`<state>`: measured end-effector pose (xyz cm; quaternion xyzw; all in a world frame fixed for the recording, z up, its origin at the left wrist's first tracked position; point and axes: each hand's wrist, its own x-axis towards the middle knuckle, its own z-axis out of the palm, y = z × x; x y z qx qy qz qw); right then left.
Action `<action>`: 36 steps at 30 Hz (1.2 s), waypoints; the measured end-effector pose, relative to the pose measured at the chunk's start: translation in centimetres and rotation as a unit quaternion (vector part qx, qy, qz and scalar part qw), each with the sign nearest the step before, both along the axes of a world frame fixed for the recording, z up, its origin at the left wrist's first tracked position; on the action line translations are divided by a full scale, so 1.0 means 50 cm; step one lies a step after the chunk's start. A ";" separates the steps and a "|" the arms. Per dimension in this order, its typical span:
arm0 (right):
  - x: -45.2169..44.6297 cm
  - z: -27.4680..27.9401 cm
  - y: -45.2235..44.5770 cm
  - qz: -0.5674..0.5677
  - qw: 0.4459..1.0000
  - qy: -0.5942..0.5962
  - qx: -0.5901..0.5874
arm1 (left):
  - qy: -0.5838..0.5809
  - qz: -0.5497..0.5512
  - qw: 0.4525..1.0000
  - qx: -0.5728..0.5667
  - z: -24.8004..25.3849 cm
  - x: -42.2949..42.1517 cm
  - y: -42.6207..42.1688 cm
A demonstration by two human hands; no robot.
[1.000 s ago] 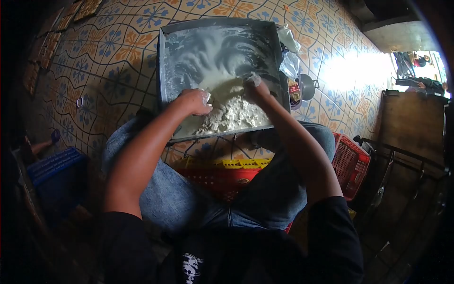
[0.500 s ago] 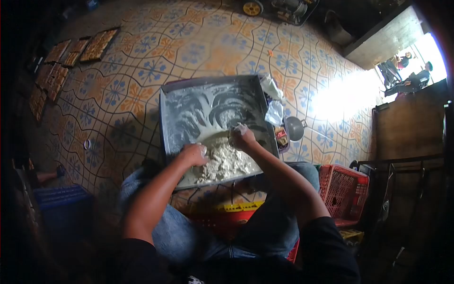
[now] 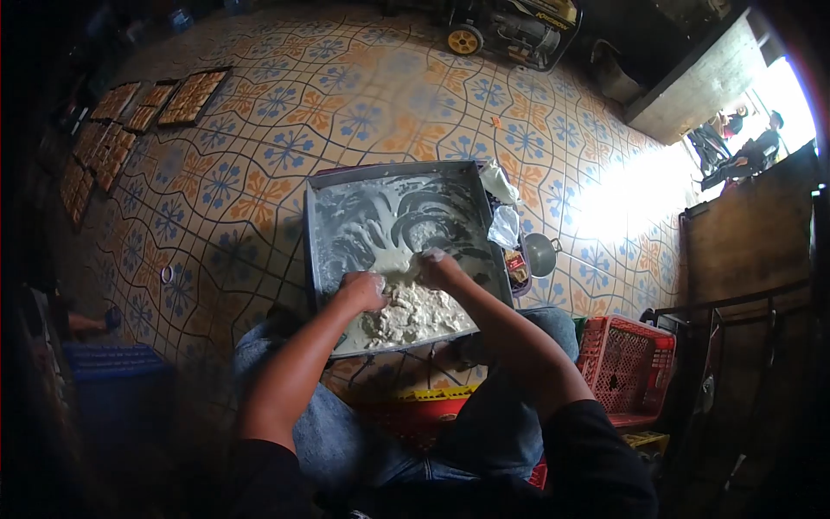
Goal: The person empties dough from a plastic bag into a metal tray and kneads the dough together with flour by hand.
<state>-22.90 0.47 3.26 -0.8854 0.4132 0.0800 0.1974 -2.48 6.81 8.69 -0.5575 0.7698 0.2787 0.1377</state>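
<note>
A wide grey metal tray (image 3: pixel 313 238) rests in front of my knees, its floor streaked with wet white smears. Lumpy white dough (image 3: pixel 419 313) is heaped in the near half. My left hand (image 3: pixel 365 291) is at the heap's left edge, fingers curled into the dough and knuckles coated white. At the heap's far side, my right hand (image 3: pixel 441 270) is also closed against the dough, white paste covering its fingers. Both sets of fingertips are partly hidden.
Right of the tray are a plastic bag (image 3: pixel 503 227), a metal bowl (image 3: pixel 541 254) and a red crate (image 3: pixel 627 368). Flat trays of baked pieces (image 3: pixel 194 97) lie on the tiled floor at far left. A generator (image 3: pixel 519 30) stands at the back; people (image 3: pixel 752 151) are outside the doorway.
The view has shifted, so the tray appears lower and further right. My hands have come slightly closer together over the dough.
</note>
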 end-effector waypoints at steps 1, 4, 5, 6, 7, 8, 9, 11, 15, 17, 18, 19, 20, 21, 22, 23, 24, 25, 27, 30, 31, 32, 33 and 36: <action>-0.016 -0.035 -0.015 -0.046 0.998 -0.030 -0.020 | 0.010 0.009 1.000 -0.004 0.002 0.000 0.001; -0.024 -0.063 -0.039 -0.081 0.995 -0.050 -0.035 | 0.011 0.001 1.000 0.016 -0.001 0.005 -0.004; -0.018 -0.062 -0.035 -0.074 0.992 -0.092 -0.045 | 0.019 0.008 1.000 -0.018 -0.015 0.008 -0.002; -0.013 -0.069 -0.029 -0.067 0.987 -0.135 -0.055 | 0.027 0.015 0.998 -0.052 -0.043 0.013 0.003; -0.019 -0.138 -0.032 0.030 0.982 -0.122 -0.139 | 0.035 0.021 0.996 -0.085 -0.059 0.018 0.004; -0.005 -0.171 -0.020 0.030 0.984 -0.107 -0.139 | 0.036 0.018 0.995 -0.096 -0.058 0.021 0.007; 0.015 -0.155 0.000 0.073 0.988 -0.095 -0.094 | 0.037 0.015 0.993 -0.107 -0.051 0.024 0.007; 0.054 -0.100 0.054 0.138 0.980 -0.126 -0.067 | 0.014 0.026 0.998 -0.059 -0.039 0.024 -0.002; 0.080 -0.067 0.085 0.139 0.986 -0.080 0.050 | 0.002 0.037 0.999 -0.004 -0.021 0.020 -0.007; 0.072 0.012 0.067 0.075 0.994 -0.052 0.053 | 0.013 0.026 1.000 -0.007 -0.031 0.018 -0.005; 0.049 -0.027 0.042 0.023 0.995 -0.083 0.051 | 0.017 0.015 1.000 -0.001 -0.030 0.012 -0.007; 0.035 -0.015 0.023 -0.027 0.996 -0.072 0.035 | 0.021 0.006 1.000 0.006 -0.026 0.010 -0.004; 0.023 -0.004 0.006 -0.076 0.995 -0.063 0.019 | 0.023 0.000 1.000 0.014 -0.028 0.012 0.002; 0.004 -0.005 -0.007 -0.083 0.993 -0.074 -0.045 | 0.035 -0.041 0.997 -0.061 -0.075 0.013 0.010; -0.009 0.005 -0.015 -0.090 0.986 -0.085 -0.108 | 0.032 -0.055 0.997 -0.052 -0.087 0.013 0.018; -0.016 0.014 -0.017 -0.122 0.986 -0.075 -0.090 | 0.028 -0.070 0.996 -0.044 -0.099 0.007 0.024; -0.021 0.018 -0.027 -0.109 0.994 -0.023 -0.019 | 0.025 -0.085 0.995 -0.037 -0.100 -0.003 0.025; -0.021 -0.013 -0.030 -0.091 0.989 -0.083 -0.079 | 0.021 -0.091 0.996 0.001 -0.066 -0.012 0.028; -0.020 -0.050 -0.026 -0.070 0.975 -0.154 -0.141 | 0.045 -0.093 0.995 0.018 -0.050 -0.027 0.039; -0.011 -0.119 -0.007 -0.033 0.965 -0.240 -0.098 | 0.111 -0.063 0.992 0.002 -0.036 -0.023 0.039; -0.016 -0.177 0.004 -0.001 0.953 -0.298 -0.047 | 0.142 -0.033 0.989 -0.009 -0.034 -0.014 0.030; -0.022 -0.245 0.023 -0.019 0.935 -0.331 0.123 | 0.171 -0.004 0.985 -0.021 -0.029 -0.003 0.019; -0.031 -0.291 0.025 0.075 0.955 -0.255 0.131 | 0.161 0.016 0.987 0.014 -0.001 0.009 0.003; -0.048 -0.114 0.008 0.121 0.955 -0.271 0.006 | 0.252 0.089 0.961 -0.072 -0.015 0.044 -0.008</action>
